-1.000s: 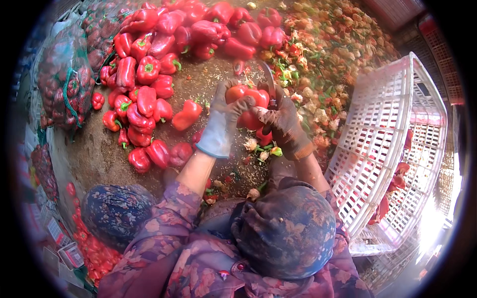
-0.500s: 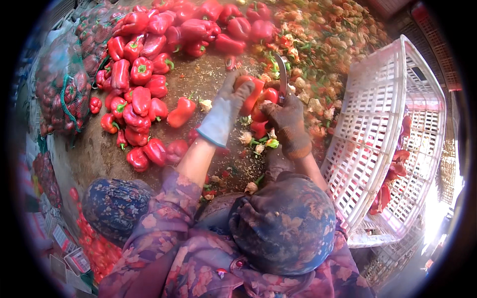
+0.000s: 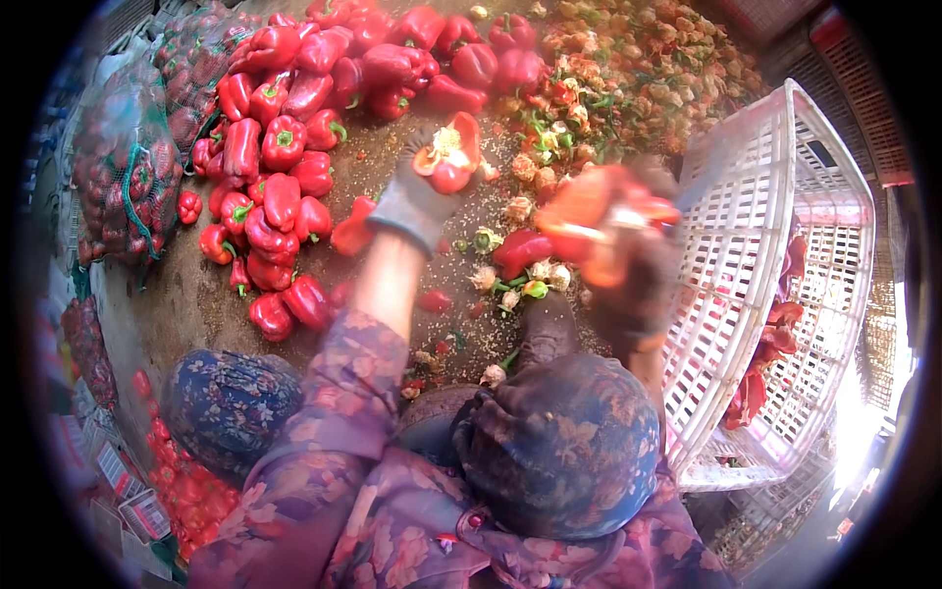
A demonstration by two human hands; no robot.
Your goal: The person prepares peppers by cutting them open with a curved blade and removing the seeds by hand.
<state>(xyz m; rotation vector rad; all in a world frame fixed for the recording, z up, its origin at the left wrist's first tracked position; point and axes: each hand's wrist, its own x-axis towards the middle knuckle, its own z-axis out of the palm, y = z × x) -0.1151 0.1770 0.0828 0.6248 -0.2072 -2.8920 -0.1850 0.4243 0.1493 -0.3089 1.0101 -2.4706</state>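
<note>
My left hand, in a pale grey glove, is closed around a cut red bell pepper. The pepper's opened side faces up and shows the whitish seed core. Off to the right, close to the white plastic crate, my right hand in a dark brown glove is smeared by motion. Bright red-orange pepper pieces are in its grip. No knife can be made out there now. Below and between the hands lie a red pepper piece and several cut-off cores with green stems.
Whole red peppers are heaped at left and far. Discarded cores cover the far right. Net sacks of peppers stand at far left. Red pieces lie inside the tilted crate. My floral-covered knees rise near me.
My right hand has swung right toward the crate with pepper pieces; the knife seen upright in it is lost in blur. My left hand has shifted left, its pepper now showing the core.
</note>
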